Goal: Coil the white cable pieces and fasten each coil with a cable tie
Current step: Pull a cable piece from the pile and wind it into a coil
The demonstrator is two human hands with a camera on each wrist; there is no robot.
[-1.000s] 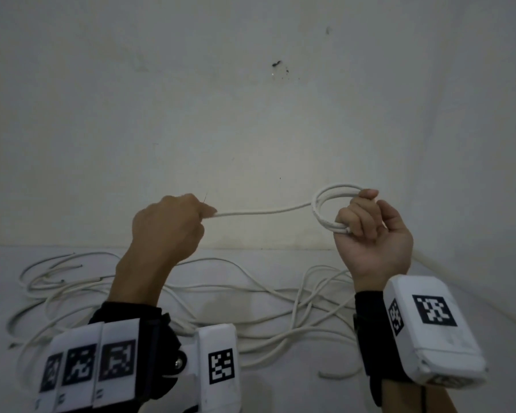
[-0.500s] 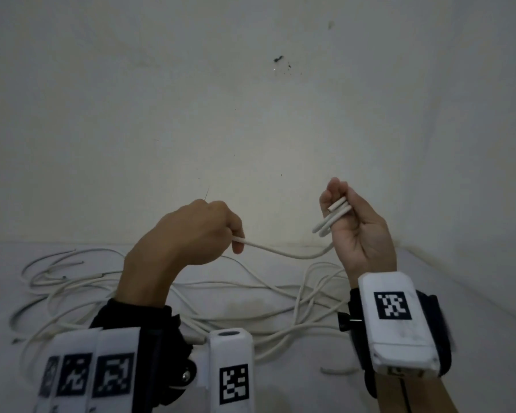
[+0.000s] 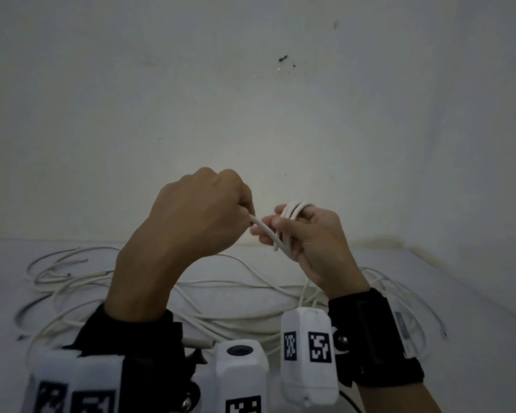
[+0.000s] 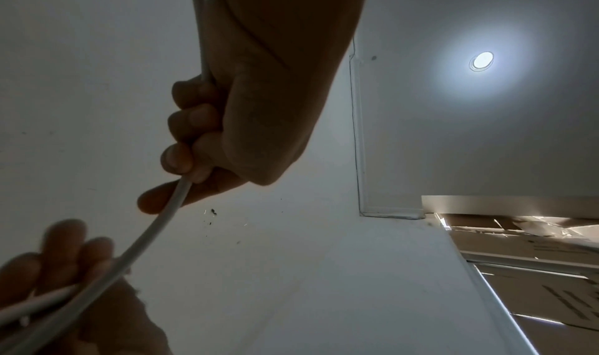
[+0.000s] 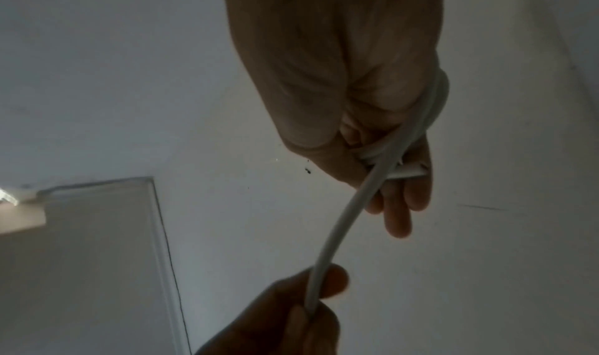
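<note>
— Both hands are clamped on the white cable (image 3: 264,228): left hand (image 3: 200,213) feeding, right hand (image 3: 307,234) wearing the coil (image 3: 295,207).

— Slack could let those loops spring off onto the loose cable pile (image 3: 221,296) on the desk (image 3: 399,278) behind.

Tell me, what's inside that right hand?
The right hand holds a small coil of white cable looped round its fingers. The left hand pinches the running strand. No cable tie shows; the palm is hidden.

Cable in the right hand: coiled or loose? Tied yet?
Coiled: white cable loops round the right hand fingers; left hand feeds the free run. No tie visible.
</note>
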